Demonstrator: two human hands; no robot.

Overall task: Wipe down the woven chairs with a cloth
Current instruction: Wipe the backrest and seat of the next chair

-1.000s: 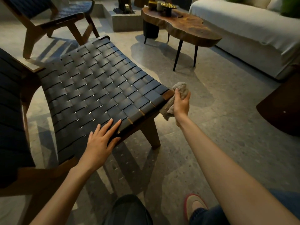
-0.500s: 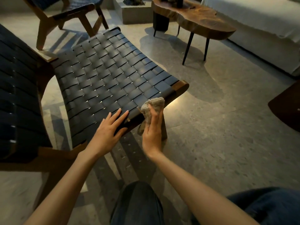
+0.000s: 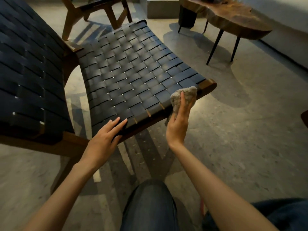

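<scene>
Backrest (image 3: 30, 72) fills my far left, dark straps running to its wooden side rail. Right of it the woven seat (image 3: 133, 72) curves out toward me and to the right. My left hand (image 3: 104, 140) lies flat on the seat's near edge, holding nothing: its fingers are straight and a little spread, their tips on the weave and the palm over the wooden rim.

Further right along that same edge, the cloth (image 3: 185, 97) is bunched against the rim just short of the bare wooden corner (image 3: 207, 85). My right hand (image 3: 178, 125) presses it there with straight, upright fingers. A tail of cloth hangs below the palm, and I cannot see the thumb.

A second chair (image 3: 93, 10) stands beyond the seat. The table (image 3: 233, 19) is at far right, well apart from the corner. Open floor (image 3: 241, 139) spreads right of the hand. My knee (image 3: 148, 202) sits near, between my forearms.
</scene>
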